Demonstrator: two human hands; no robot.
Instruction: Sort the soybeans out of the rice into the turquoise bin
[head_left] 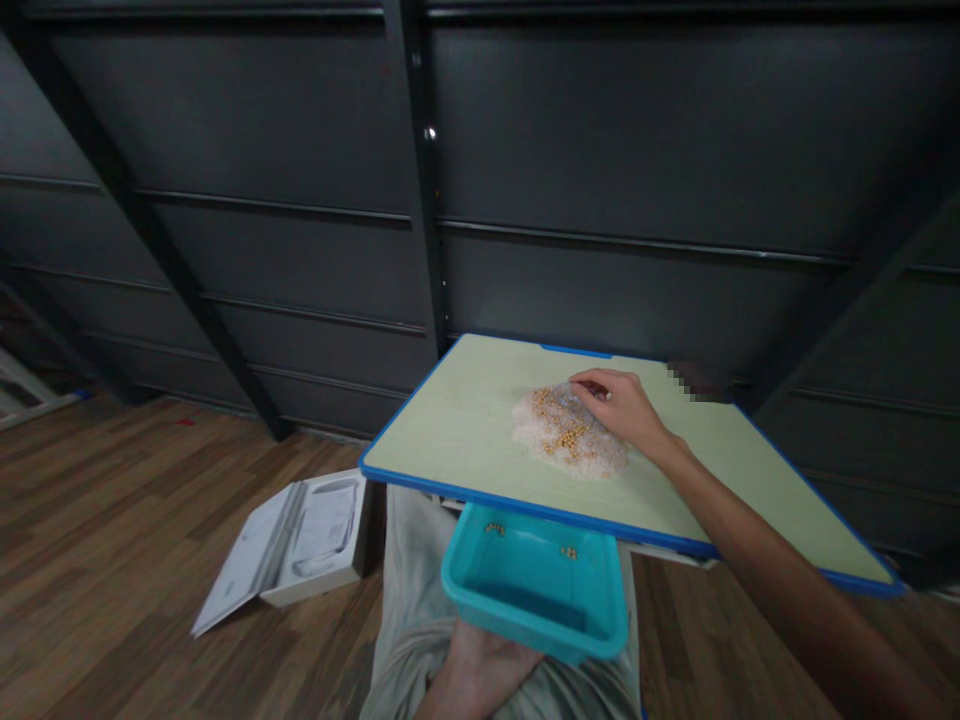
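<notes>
A pile of white rice grains [531, 428] mixed with round yellow beans [568, 440] lies on a pale green board with a blue rim [450, 420]. Over its far right side, my right hand [619, 400] has thumb and fingers pinched on a clear, crinkled piece of plastic [568, 395] lying against the grains. Below the board's near edge, my left hand [487, 655] holds a teal plastic tub [534, 620] from underneath; its fingers are partly hidden by the tub. Two small groups of yellow beans sit inside, at the far left and far right.
An open white box [322, 575] with its lid folded out stands on the wooden floor [150, 520] to the left. Dark metal panels [637, 140] rise behind the board. My legs [420, 570] are under the tub. A pixelated patch covers the board's far right edge.
</notes>
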